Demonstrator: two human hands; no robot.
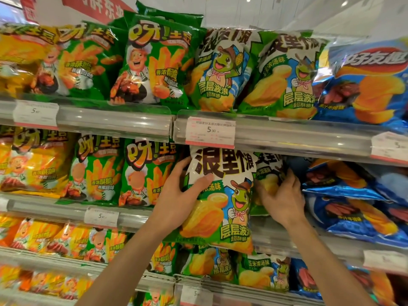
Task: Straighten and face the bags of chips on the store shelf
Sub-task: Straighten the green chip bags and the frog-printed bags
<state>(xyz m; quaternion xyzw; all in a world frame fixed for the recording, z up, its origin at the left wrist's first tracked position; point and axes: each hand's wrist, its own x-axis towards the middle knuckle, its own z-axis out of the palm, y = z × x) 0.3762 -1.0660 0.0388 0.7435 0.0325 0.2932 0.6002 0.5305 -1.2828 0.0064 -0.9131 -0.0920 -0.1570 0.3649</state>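
Left hand (178, 191) grips the upper left edge of a green-and-white turtle-mascot chip bag (220, 199), thumb across the front, fingers wrapped behind and hidden. This bag sits forward of the second shelf (287, 241), upright, face out, its bottom hanging past the shelf lip and covering part of the row below. Its top touches the price tag (209, 132) on the rail above.

Right hand (282, 199) reaches in just right of that bag, fingers curled onto a second turtle chip bag (268, 171) set further back; fingertips are buried between bags, so how firmly it holds is hard to tell, but the grip is closed around the bag's side. Most of this second bag is hidden by the front bag and the hand.

Left of the held bag: green chef-mascot fries bags (145, 173), upright, then yellow ones (33, 164), partly cut off at the frame edge. Right: blue chip bags (353, 208) lying tilted and slumped, not facing front. Top shelf holds two turtle bags (220, 71), chef bags (152, 62) and a blue bag (371, 85), cut off at right. Lower shelves are blurred, with labels unreadable. Both forearms enter from the bottom; the rest of the person is out of frame.
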